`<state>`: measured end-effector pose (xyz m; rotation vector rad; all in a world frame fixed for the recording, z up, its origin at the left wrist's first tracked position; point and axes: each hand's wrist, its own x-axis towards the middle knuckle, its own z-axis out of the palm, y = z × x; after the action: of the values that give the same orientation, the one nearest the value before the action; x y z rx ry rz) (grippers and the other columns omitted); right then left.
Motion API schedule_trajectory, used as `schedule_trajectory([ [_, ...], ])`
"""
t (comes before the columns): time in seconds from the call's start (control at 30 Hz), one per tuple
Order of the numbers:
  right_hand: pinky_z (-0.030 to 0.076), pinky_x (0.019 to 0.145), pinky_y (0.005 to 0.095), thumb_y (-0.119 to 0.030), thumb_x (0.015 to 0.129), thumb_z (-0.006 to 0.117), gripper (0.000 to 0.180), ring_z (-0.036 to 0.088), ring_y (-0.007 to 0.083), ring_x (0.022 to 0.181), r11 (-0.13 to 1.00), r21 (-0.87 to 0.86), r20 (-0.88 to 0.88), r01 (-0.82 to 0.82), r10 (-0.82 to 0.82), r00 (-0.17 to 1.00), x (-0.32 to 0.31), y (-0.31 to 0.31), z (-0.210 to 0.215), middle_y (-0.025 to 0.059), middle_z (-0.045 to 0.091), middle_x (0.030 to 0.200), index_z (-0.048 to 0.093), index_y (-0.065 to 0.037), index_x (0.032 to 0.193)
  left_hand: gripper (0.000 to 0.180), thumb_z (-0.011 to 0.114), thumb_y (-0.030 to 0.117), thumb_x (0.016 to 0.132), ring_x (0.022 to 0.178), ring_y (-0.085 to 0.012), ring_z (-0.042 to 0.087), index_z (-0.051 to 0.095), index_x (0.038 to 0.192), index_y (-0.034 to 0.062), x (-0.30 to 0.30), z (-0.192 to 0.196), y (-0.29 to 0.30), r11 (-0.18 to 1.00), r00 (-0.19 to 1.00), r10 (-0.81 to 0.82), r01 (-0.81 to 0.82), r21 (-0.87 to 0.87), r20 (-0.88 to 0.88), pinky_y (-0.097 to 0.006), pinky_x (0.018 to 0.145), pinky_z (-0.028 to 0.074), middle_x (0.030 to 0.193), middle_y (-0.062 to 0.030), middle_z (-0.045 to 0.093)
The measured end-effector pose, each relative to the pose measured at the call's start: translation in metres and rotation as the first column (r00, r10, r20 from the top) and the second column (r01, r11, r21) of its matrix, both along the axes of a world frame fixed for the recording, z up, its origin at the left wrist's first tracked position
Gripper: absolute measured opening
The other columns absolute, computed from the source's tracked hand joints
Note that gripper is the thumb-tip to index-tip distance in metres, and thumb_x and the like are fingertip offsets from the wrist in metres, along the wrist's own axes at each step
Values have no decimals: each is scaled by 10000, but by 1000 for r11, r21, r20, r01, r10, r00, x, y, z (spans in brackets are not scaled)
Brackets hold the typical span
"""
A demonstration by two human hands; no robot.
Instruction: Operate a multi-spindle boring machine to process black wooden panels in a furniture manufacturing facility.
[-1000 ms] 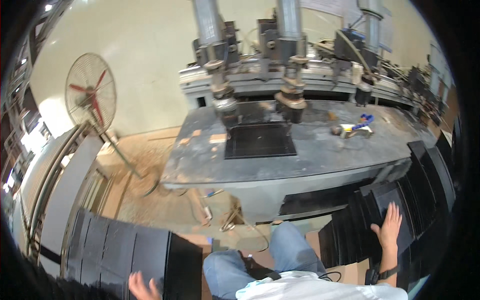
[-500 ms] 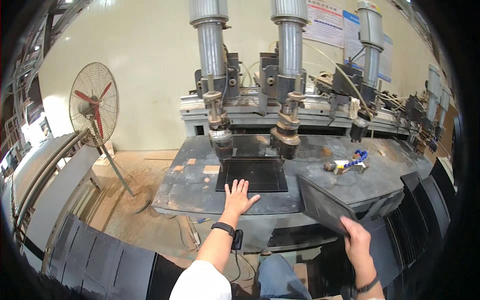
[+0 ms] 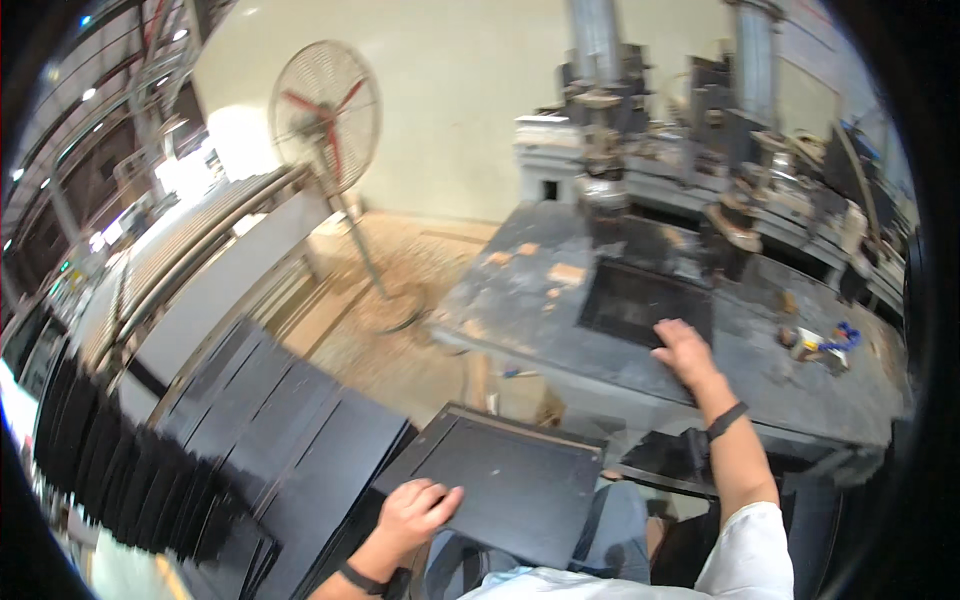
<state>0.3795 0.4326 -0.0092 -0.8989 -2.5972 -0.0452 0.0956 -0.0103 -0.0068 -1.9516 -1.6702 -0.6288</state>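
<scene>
A black rectangular panel (image 3: 510, 480) with a raised rim is held over my lap by my left hand (image 3: 415, 515), fingers curled over its near left edge. Another black panel (image 3: 640, 305) lies flat on the grey machine table (image 3: 510, 290), beneath the drill-like machine heads. My right hand (image 3: 687, 355) rests at that panel's near right part, fingers stretched out and the palm down. Its fingertips look slightly blurred.
Stacked black panels (image 3: 290, 420) stand to my left, close to a roller conveyor (image 3: 200, 260). A red-bladed floor fan (image 3: 325, 115) is behind them. Machine heads (image 3: 735, 215) overhang the table; a blue coiled hose (image 3: 845, 337) and wood scraps (image 3: 567, 273) lie on it.
My view has swung left. My left hand has left the table panel and now grips a panel over my lap. My right hand, earlier gripping a tilted panel, now rests on the table panel.
</scene>
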Motion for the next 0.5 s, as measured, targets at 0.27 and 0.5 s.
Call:
schedule_trajectory([
  [0.27, 332, 1067, 417, -140, 817, 647, 498, 415, 357, 1290, 997, -5, 33, 82, -82, 996, -7, 18, -4, 128, 512, 1351, 525, -53, 1292, 332, 635, 63, 685, 815, -242, 569, 658, 1012, 117, -39, 25, -265, 549, 536, 831, -833, 62, -150, -370, 691, 451, 846, -46, 561],
  [0.5, 255, 1123, 410, -76, 816, 630, 619, 307, 335, 1372, 999, -31, -134, 31, -34, 990, -1, -72, 30, 149, 397, 1444, 406, -66, 1393, 433, 599, -5, 688, 942, -285, 558, 639, 1099, 126, -90, -28, -385, 119, 121, 988, -992, -30, -94, -404, 813, 459, 974, -80, 588],
])
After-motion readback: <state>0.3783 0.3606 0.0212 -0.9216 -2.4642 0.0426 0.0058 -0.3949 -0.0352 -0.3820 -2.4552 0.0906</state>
